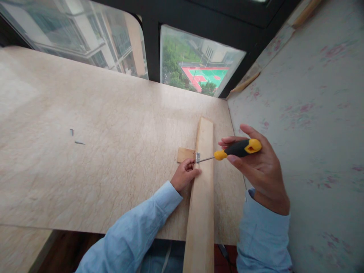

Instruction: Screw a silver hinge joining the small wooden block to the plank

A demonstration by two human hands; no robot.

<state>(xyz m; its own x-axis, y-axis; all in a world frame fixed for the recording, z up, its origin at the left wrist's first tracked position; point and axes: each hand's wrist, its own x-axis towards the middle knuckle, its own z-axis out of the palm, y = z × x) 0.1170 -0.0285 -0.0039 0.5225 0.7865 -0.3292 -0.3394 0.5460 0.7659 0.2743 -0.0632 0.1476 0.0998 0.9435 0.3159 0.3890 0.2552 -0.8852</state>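
A long wooden plank [203, 197] lies on the stone-patterned sill, its near end reaching past the front edge. On its left edge sits a small metal hinge [198, 156], beside a small square wooden piece [185, 155]. My left hand [186, 175] has its fingers curled at the hinge's lower end, with the thumb pressed on the plank. My right hand [263, 167] holds a yellow-and-black screwdriver [238, 149] loosely by the handle, index finger lifted. The screwdriver's tip meets the hinge; whether a screw is under it is too small to tell.
Two small screws [80, 143] lie apart on the sill [113, 113] at the left. Dark-framed windows [153, 45] stand along the back. A flower-patterned wall [318, 151] rises close on the right. The sill's front edge runs near my body.
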